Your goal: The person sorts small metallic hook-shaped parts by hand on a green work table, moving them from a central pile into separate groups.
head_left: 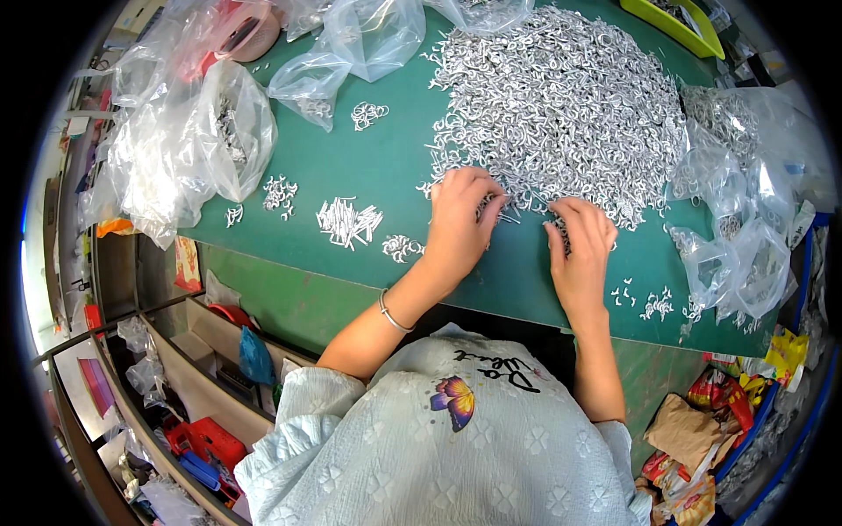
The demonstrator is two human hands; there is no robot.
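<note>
A large heap of small silver metal pieces [561, 105], many ring- or hook-shaped, covers the far middle of the green table. At its near edge, my left hand [458, 221] has its fingers curled around some small metal pieces. A few thin silver rods [510, 217] lie just right of its thumb. My right hand [584, 250] is bent the same way at the heap's near right edge, with small pieces between thumb and fingers. The exact shape of what each hand holds is partly hidden by the fingers. A short gap of table separates the two hands.
Left of my left arm lie a pile of short silver rods [348, 222] and small clusters of pieces [280, 195]. Clear plastic bags [237, 131] crowd the left; more bags [732, 254] line the right. A yellow-green tray [680, 24] stands far right. Drawers [219, 368] sit below left.
</note>
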